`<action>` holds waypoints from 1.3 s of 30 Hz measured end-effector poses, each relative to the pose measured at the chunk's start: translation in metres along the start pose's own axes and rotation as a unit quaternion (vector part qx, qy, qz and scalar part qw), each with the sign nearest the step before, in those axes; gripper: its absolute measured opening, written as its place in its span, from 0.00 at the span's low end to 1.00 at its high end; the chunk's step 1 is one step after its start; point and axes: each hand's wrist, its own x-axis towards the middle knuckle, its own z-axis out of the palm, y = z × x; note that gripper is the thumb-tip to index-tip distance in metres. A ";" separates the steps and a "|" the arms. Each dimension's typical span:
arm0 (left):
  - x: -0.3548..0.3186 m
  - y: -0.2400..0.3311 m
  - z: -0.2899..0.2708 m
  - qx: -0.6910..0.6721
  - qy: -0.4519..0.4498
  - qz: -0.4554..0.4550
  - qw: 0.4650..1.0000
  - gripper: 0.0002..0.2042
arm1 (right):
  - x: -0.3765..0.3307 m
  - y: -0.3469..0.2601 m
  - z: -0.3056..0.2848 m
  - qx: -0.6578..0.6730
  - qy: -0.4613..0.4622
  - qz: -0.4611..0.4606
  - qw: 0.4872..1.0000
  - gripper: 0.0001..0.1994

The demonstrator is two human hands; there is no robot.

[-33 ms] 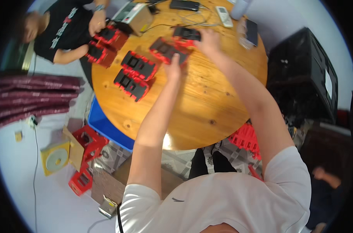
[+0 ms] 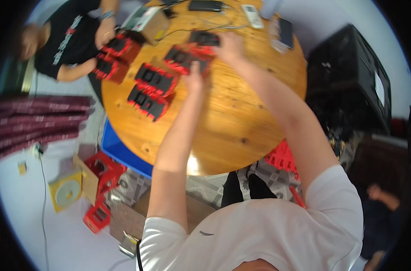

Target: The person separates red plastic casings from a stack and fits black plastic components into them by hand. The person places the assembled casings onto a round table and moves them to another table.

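Observation:
My left hand [image 2: 194, 80] grips the near end of a red block-shaped thing with a black top [image 2: 184, 58], its thumb lying on the upper face. Just beyond it, a second red-and-black block [image 2: 203, 39] is held at its right end by my right hand [image 2: 231, 47]. The two blocks sit side by side on the table, close together or touching; blur hides which. To their left, another pair of such blocks, a farther one [image 2: 155, 79] and a nearer one [image 2: 147, 102], lies side by side. The fingers under the held blocks are hidden.
Across the round wooden table [image 2: 223, 144], a co-worker's hands touch two more red-and-black blocks [image 2: 107, 65]. A white-and-grey box [image 2: 152, 25], cables, a remote control [image 2: 252, 16] and a dark phone-like slab [image 2: 285, 34] stand at the far side. A blue bin [image 2: 119, 147] is below the left edge.
The right-hand block has come closer to the left-hand one. The whole view has shifted slightly, moving the table's things left in the picture.

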 end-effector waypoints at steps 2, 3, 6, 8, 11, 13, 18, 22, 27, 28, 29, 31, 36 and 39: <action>0.034 -0.030 -0.005 -0.013 0.036 0.028 0.999 0.25 | -0.001 -0.029 0.019 -0.035 0.033 0.018 0.999 0.20; 0.083 -0.038 -0.038 0.107 0.019 0.000 0.994 0.26 | 0.004 -0.052 0.027 0.026 0.050 0.011 0.998 0.19; 0.102 -0.028 -0.046 -0.083 -0.267 -0.115 0.953 0.36 | -0.008 -0.065 0.015 0.169 -0.024 0.042 0.984 0.25; 0.050 0.001 -0.010 -0.071 -0.280 -0.165 0.943 0.37 | -0.055 -0.056 0.020 0.231 0.148 0.022 0.961 0.29; -0.007 0.019 -0.017 -0.058 -0.048 -0.234 0.969 0.34 | -0.170 -0.046 -0.062 0.380 0.048 -0.044 0.923 0.22; -0.060 -0.008 -0.007 0.002 -0.022 -0.156 0.988 0.29 | -0.262 0.015 -0.095 0.355 0.057 -0.035 0.933 0.20; -0.249 -0.053 0.016 0.256 -0.222 -0.053 0.939 0.10 | -0.472 0.237 -0.193 0.075 0.138 0.438 0.885 0.11; -0.346 -0.137 0.030 0.442 -0.510 0.037 0.737 0.28 | -0.610 0.416 -0.220 -0.073 0.014 0.579 0.812 0.21; -0.386 -0.268 0.028 0.514 -0.417 0.021 0.749 0.49 | -0.629 0.451 -0.182 0.261 0.034 0.639 0.723 0.24; -0.392 -0.281 0.038 0.523 -0.416 0.022 0.744 0.49 | -0.636 0.458 -0.170 0.302 0.056 0.612 0.729 0.22; -0.396 -0.290 0.048 0.556 -0.404 0.011 0.727 0.50 | -0.633 0.458 -0.163 0.345 0.076 0.582 0.732 0.19; -0.397 -0.299 0.058 0.598 -0.378 0.001 0.707 0.51 | -0.625 0.454 -0.161 0.344 0.050 0.577 0.739 0.15; -0.458 -0.272 0.148 0.749 -0.403 0.097 0.517 0.50 | -0.620 0.451 -0.172 0.321 0.032 0.564 0.760 0.09; -0.497 -0.300 0.171 0.659 -0.624 0.227 0.354 0.43 | -0.619 0.455 -0.174 0.363 0.025 0.571 0.736 0.08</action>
